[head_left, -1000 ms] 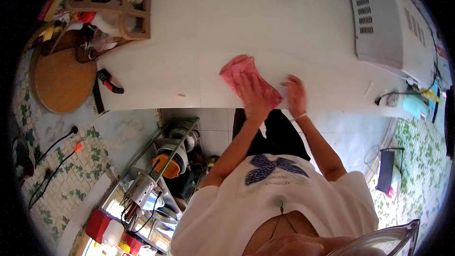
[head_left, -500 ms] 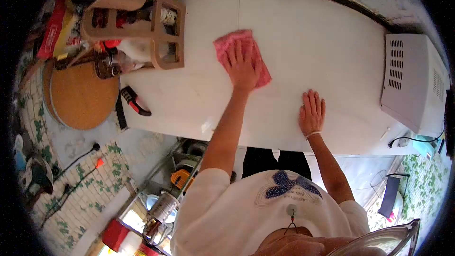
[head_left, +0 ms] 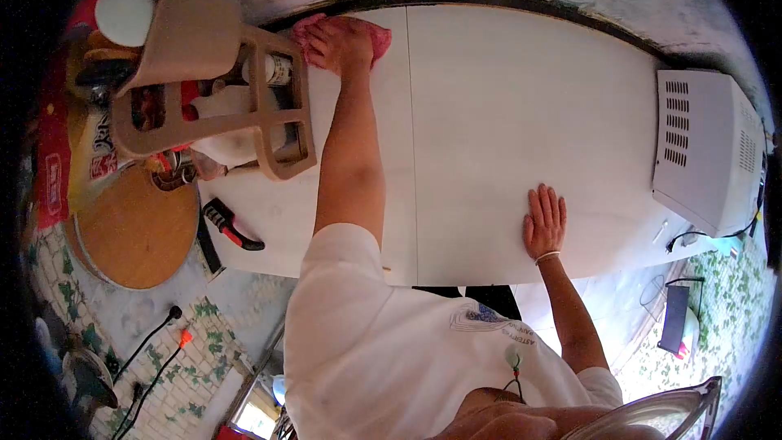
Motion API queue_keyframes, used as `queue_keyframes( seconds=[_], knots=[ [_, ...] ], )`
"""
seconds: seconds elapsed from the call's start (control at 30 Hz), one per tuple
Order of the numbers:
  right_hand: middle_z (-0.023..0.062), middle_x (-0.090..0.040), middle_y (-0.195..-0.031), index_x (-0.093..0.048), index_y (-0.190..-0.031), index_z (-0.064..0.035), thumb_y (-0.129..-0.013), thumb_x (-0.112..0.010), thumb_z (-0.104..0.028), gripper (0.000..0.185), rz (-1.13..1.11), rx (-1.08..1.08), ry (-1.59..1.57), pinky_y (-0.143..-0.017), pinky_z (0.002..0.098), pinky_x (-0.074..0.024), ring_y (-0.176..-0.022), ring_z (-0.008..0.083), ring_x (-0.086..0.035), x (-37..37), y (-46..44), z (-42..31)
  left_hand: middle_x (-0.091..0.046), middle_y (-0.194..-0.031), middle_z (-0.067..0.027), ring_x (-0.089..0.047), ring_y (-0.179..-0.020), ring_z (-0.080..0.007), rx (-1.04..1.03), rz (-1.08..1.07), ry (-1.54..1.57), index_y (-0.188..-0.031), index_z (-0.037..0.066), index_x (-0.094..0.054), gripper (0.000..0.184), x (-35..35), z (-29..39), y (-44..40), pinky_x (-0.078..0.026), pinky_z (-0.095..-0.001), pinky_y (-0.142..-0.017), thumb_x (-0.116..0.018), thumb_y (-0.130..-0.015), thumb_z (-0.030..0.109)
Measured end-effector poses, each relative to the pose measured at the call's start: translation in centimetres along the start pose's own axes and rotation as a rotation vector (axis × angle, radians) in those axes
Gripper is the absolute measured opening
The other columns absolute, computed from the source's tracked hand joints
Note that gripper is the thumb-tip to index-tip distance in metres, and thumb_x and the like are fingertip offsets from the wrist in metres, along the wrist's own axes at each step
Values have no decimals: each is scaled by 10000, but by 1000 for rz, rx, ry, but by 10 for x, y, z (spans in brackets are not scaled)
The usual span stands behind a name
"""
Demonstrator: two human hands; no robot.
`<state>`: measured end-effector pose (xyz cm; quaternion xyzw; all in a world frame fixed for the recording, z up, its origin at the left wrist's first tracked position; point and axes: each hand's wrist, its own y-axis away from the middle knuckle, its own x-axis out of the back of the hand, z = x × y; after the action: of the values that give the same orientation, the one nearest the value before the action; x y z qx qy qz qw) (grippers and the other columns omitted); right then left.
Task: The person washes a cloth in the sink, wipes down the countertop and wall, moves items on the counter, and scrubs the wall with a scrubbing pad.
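A pink cloth (head_left: 380,39) lies at the far left corner of the white table (head_left: 489,130), against the dark back edge. My left hand (head_left: 342,42) is on top of it with the fingers spread, pressing it flat beside the brown rack. Near the front edge, right of the middle, my right hand (head_left: 545,224) rests palm down on the bare tabletop, fingers extended and holding nothing.
The brown plastic rack (head_left: 265,126) holds bottles and jars on the left. Round wooden boards (head_left: 142,228) and a black and red tool (head_left: 232,224) are nearer me. A white appliance (head_left: 705,147) stands at the right, with a cord beside it.
My left hand and the pink cloth have moved from the front middle of the table to its far left corner. My right hand has come down flat on the table.
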<state>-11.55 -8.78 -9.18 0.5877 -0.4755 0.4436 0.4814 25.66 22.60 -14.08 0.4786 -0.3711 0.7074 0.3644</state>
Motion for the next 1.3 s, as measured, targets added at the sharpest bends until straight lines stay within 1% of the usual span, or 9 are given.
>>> queue_keyframes(
  seconds=[0.27, 0.47, 0.6, 0.73, 0.87, 0.9, 0.97, 1.07, 1.3],
  knots=[
    [65, -284, -1398, -341, -1324, -138, -837, -400, -218, 497, 38, 4, -48, -1071, 439, -143, -1297, 238, -244, 0, 5, 0, -175, -1426, -149, -146, -1302, -310, 17, -12, 171, -1366, 3, -167, 693, 60, -36, 143, -86, -425, -1056, -310, -870, 465],
    [60, -281, -1400, -336, -1326, -140, -836, -408, -217, 500, 50, 7, -43, -1073, 437, -140, -1301, 235, -237, 2, 4, 0, -192, -1413, -171, -170, -1288, -346, -68, -120, -114, -1356, 13, -206, 650, 94, -86, 264, -94, -486, -1041, -349, -876, 426],
    [56, -274, -1404, -318, -1335, -144, -835, -410, -217, 514, -9, -12, -12, -1075, 440, -132, -1302, 237, -232, -1, 4, 2, -211, -1406, -173, -181, -1282, -357, -260, -49, -132, -1345, 65, -278, 601, 82, -80, 228, -109, -504, -1028, -353, -867, 421],
    [55, -271, -1405, -315, -1336, -147, -833, -412, -226, 519, -28, -89, -21, -1075, 444, -127, -1301, 235, -235, -1, 6, 6, -270, -1379, -152, -213, -1260, -375, -256, 59, -167, -1304, 83, -352, 587, 30, -62, 126, -137, -536, -1001, -354, -847, 451],
    [51, -268, -1407, -330, -1328, -156, -828, -416, -247, 515, -85, -42, -72, -1077, 437, -117, -1302, 218, -233, 4, 5, 8, -307, -1325, -204, -248, -1201, -419, -152, 182, -398, -1237, 61, -401, 566, -32, -28, 31, -184, -572, -952, -352, -834, 455],
    [48, -278, -1403, -338, -1324, -164, -827, -420, -254, 512, -64, -46, -117, -1077, 433, -115, -1301, 213, -235, 4, 4, 9, -307, -1325, -204, -248, -1201, -419, -187, 165, -378, -1237, 61, -401, 566, -32, 0, 36, -184, -572, -952, -352, -834, 455],
    [44, -287, -1399, -342, -1323, -167, -827, -418, -257, 509, -54, -65, -102, -1076, 432, -118, -1299, 210, -242, 6, 5, 9, -302, -1308, -231, -252, -1199, -415, -17, -40, -247, -1243, 27, -378, 590, -25, 46, 41, -195, -571, -945, -347, -828, 444],
    [33, -308, -1389, -347, -1322, -175, -816, -422, -271, 520, -34, -62, -104, -1075, 430, -128, -1289, 195, -265, 4, 3, 14, -297, -1299, -247, -259, -1185, -431, -310, 176, -376, -1246, -34, -341, 616, -56, 123, 89, -189, -574, -948, -359, -825, 415],
    [18, -306, -1388, -328, -1330, -184, -764, -498, -321, 607, -62, -15, -126, -1070, 429, -143, -1281, 182, -275, 5, 4, 19, -291, -1288, -271, -236, -1188, -452, -387, 15, -28, -1262, -104, -274, 673, -25, 301, 214, -170, -576, -965, -419, -805, 369]
  ],
)
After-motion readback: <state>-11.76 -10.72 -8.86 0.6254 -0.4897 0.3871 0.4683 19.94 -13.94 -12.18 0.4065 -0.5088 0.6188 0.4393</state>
